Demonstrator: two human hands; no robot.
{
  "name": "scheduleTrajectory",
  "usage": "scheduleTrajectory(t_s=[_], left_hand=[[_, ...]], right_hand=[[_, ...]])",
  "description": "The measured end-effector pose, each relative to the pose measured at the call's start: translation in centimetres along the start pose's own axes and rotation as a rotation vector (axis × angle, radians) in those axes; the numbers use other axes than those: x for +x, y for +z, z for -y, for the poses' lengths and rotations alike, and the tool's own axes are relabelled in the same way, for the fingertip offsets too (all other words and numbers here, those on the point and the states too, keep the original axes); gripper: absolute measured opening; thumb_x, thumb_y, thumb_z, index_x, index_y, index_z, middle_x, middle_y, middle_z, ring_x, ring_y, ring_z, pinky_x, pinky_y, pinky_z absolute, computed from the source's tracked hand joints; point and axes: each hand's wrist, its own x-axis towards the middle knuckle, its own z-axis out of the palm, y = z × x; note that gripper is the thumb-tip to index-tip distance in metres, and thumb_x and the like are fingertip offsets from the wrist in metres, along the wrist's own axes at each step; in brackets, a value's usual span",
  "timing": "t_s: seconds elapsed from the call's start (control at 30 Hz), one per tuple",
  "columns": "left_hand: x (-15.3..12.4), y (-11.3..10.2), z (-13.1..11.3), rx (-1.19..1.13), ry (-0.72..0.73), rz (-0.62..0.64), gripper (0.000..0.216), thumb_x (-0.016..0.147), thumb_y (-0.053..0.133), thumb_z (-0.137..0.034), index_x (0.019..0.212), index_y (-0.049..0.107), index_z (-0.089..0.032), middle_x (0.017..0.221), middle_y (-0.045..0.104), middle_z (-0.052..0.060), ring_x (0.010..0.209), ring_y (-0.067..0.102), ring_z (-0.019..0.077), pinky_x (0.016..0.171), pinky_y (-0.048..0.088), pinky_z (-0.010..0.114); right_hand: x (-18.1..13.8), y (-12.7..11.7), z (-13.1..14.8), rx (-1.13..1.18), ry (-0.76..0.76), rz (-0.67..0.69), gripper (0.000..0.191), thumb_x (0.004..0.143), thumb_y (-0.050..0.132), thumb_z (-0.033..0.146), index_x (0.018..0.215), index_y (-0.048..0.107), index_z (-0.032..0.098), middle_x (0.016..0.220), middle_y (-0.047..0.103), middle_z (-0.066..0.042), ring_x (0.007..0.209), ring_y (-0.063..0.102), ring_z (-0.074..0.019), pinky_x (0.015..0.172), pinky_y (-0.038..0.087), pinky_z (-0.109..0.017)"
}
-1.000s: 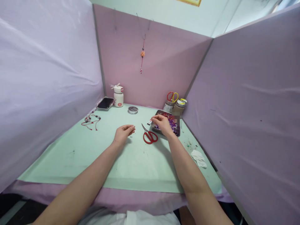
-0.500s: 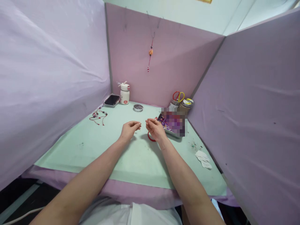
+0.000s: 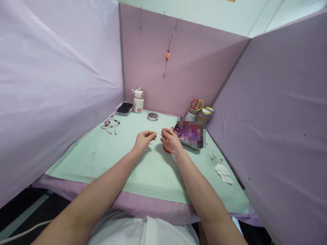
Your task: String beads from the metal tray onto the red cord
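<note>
Head view, my only feed, shows the left hand (image 3: 144,139) and the right hand (image 3: 171,141) facing each other above the bench (image 3: 153,177), a narrow gap between them. Left thumb and fingertips look pinched together; the right fingers are curled, and I cannot tell whether they meet. Anything held is too small for me to make out. Beads (image 3: 180,133) lie in the metal tray (image 3: 194,149) just beside the right hand, partly masked by pixelation, and a red loop (image 3: 167,149) shows under that hand. I judge the step to be fine two-handed fingertip work, calling for a light, steady pinch. As for writing, the white bottle (image 3: 138,104) bears a round red mark and the jar lid (image 3: 207,110) dark lettering on yellow, neither legible to me.
</note>
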Motion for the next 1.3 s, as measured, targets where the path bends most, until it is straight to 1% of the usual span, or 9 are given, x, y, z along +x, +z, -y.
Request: scheduleTrajectory(t_s=[0.17,0.27,0.7,1.03,1.3], left_hand=[[0.08,-0.09,0.19,0.033,-0.004,0.014,0.031,0.062,0.072,-0.042,0.076,0.069,-0.014,0.071,0.069,0.008,0.068,0.061,0.0169,0.065,0.047,0.030],[0.13,-0.10,0.24,0.032,-0.009,0.014,0.031,0.061,0.072,-0.042,0.075,0.069,-0.014,0.071,0.069,0.007,0.067,0.061,0.0168,0.063,0.047,0.029],[0.11,-0.15,0.27,0.024,0.012,0.024,0.033,0.060,0.073,-0.043,0.075,0.069,-0.015,0.069,0.068,0.006,0.067,0.061,0.0167,0.067,0.046,0.030],[-0.19,-0.08,-0.16,0.024,0.001,0.027,0.032,0.060,0.073,-0.043,0.075,0.068,-0.015,0.069,0.068,0.006,0.066,0.061,0.0162,0.064,0.046,0.029],[-0.13,-0.02,0.17,0.020,-0.010,0.021,0.032,0.060,0.072,-0.042,0.076,0.068,-0.015,0.069,0.067,0.006,0.067,0.061,0.0164,0.063,0.046,0.028]], right_hand=[[-0.22,0.25,0.05,0.011,0.007,0.002,0.028,0.053,0.084,0.027,0.074,0.066,0.024,0.073,0.059,0.005,0.069,0.050,-0.0080,0.063,0.038,-0.023],[-0.35,0.40,0.09,0.014,0.012,0.002,0.028,0.053,0.084,0.027,0.074,0.065,0.024,0.072,0.059,0.005,0.068,0.050,-0.0081,0.062,0.037,-0.023],[-0.19,0.12,-0.12,0.005,0.026,0.018,0.028,0.054,0.084,0.027,0.076,0.065,0.025,0.073,0.060,0.005,0.066,0.050,-0.0075,0.061,0.039,-0.022],[-0.32,0.27,-0.23,-0.032,0.037,0.032,0.030,0.053,0.084,0.029,0.077,0.066,0.024,0.072,0.061,0.005,0.067,0.051,-0.0081,0.060,0.039,-0.022],[-0.33,0.35,-0.31,-0.095,0.043,0.032,0.031,0.052,0.083,0.031,0.077,0.066,0.023,0.070,0.061,0.003,0.070,0.052,-0.0101,0.062,0.039,-0.024]])
